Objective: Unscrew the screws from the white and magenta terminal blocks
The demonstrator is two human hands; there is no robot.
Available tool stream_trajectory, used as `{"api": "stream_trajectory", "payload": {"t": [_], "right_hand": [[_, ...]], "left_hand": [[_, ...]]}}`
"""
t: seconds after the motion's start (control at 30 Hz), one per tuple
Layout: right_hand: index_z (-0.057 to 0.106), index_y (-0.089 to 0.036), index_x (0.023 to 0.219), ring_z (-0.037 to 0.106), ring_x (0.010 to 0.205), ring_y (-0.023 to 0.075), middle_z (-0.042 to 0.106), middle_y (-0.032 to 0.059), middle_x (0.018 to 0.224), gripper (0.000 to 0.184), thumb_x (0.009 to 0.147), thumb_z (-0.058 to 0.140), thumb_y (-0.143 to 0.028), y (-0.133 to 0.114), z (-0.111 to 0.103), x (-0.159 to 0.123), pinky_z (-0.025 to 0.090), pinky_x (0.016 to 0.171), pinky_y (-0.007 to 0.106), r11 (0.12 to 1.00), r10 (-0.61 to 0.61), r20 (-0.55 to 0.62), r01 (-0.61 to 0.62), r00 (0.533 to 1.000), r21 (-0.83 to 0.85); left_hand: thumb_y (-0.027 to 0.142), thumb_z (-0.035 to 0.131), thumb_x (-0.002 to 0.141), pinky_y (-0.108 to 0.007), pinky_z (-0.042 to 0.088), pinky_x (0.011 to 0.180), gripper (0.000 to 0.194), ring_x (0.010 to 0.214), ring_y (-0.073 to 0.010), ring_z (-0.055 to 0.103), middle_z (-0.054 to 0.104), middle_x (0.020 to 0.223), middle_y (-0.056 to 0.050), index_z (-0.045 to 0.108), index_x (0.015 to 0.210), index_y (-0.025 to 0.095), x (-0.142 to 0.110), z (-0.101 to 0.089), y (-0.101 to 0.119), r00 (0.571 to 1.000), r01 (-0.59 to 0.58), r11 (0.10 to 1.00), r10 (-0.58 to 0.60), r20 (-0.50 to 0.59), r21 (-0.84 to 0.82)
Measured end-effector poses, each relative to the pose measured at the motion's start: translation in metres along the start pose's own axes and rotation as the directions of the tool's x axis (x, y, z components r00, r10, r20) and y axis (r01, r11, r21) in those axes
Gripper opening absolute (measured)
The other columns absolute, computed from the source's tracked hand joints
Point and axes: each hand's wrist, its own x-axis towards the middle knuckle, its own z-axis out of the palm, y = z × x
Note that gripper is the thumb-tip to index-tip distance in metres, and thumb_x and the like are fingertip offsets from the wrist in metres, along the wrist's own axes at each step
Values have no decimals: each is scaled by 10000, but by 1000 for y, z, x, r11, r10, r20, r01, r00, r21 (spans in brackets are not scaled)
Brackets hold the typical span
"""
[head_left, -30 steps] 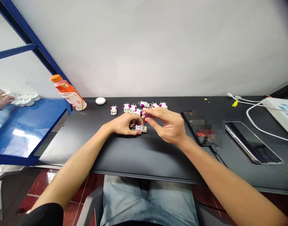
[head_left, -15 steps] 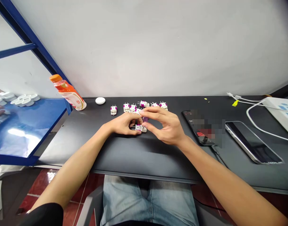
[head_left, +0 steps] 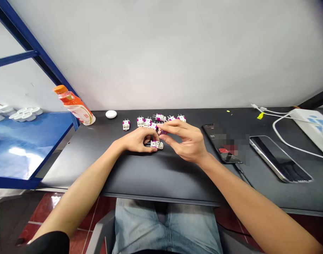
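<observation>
While the left hand (head_left: 140,140) clamps a small white-and-purple plastic block with thin metal prongs (head_left: 156,144), the right hand (head_left: 189,139) pinches a slim, purple-handled tool (head_left: 163,132) steeply over it!
And look at the line-up: the block sits low against the matte black surface (head_left: 140,173), long axis running side to side, prongs pointing left into the left hand's curl, blunt end poking out to the right. The left hand is the nearer one, touching it, thumb along the near side; the right hand stands off to the right, a little higher, only its tool reaching across. That thin shaft comes down at the block's right half, crossing the long axis; whether the tip is seated, too small to tell!
</observation>
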Motion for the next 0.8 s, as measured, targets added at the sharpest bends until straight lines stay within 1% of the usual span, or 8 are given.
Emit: {"api": "stream_trajectory", "payload": {"t": [0.1, 0.17, 0.27, 0.33, 0.47, 0.53, 0.6, 0.8], "right_hand": [[822, -351, 1524, 888, 1177, 239, 917, 64, 1330, 432, 1143, 681, -204, -2, -2, 0, 760, 1073, 430, 998, 49, 84, -52, 995, 33], [823, -342, 1520, 876, 1225, 248, 904, 76, 1361, 417, 1140, 694, -226, -2, -2, 0, 750, 1099, 438, 998, 43, 114, -47, 993, 35], [869, -353, 1428, 881, 1111, 238, 909, 60, 1278, 355, 1083, 827, -282, -1, -1, 0, 767, 1018, 406, 1000, 11, 83, -13, 997, 23], [871, -358, 1419, 883, 1028, 220, 921, 43, 1211, 354, 1081, 833, -260, -1, 0, -1, 775, 975, 388, 999, 20, 55, -22, 998, 38], [821, -313, 1503, 898, 1086, 203, 917, 64, 1311, 398, 1146, 691, -197, -3, 1, -2, 787, 983, 365, 986, 110, 71, -118, 991, 117], [829, -301, 1480, 895, 1133, 211, 901, 78, 1368, 379, 1135, 700, -208, -3, 1, -3, 795, 953, 354, 980, 135, 90, -146, 987, 133], [852, -308, 1432, 893, 1143, 220, 901, 76, 1361, 345, 1112, 748, -228, -4, 1, -3, 801, 925, 350, 978, 144, 96, -156, 985, 138], [826, -282, 1479, 914, 1050, 203, 913, 81, 1342, 362, 1133, 731, -231, -2, 3, -6, 812, 947, 361, 964, 187, 85, -199, 979, 175]], "left_hand": [[372, 866, 883, -279, 411, 618, 248, 618, -125, 462, 557, 708, 59, 676, 922, 217, 0, 0, 1, 1000, -14, 1000, 14, -5, -18], [375, 871, 875, -282, 417, 620, 253, 619, -126, 472, 567, 717, 56, 680, 923, 217, 0, 0, 1, 1000, -6, 1000, 6, -5, -4], [376, 875, 869, -281, 419, 621, 257, 629, -128, 483, 578, 731, 53, 683, 929, 216, 0, 0, 0, 1000, 4, 1000, -4, -4, 5], [380, 871, 876, -278, 406, 614, 263, 630, -126, 471, 561, 724, 56, 668, 918, 218, 0, 0, 0, 1000, -1, 1000, 1, -8, -5], [377, 861, 888, -275, 390, 616, 263, 633, -121, 444, 540, 727, 61, 653, 926, 220, 0, 0, 0, 1000, -15, 1000, 15, -2, -14], [385, 864, 886, -275, 384, 613, 273, 633, -122, 443, 539, 729, 61, 650, 931, 222, 0, 0, 0, 1000, -9, 1000, 9, 2, -16], [390, 868, 879, -276, 381, 610, 288, 634, -124, 449, 535, 727, 61, 636, 918, 225, 0, 0, 0, 1000, -4, 1000, 4, -1, -14], [375, 880, 885, -276, 404, 631, 297, 651, -126, 465, 547, 745, 58, 630, 933, 222, 0, 0, -1, 1000, -29, 999, 29, -2, -13]]}}
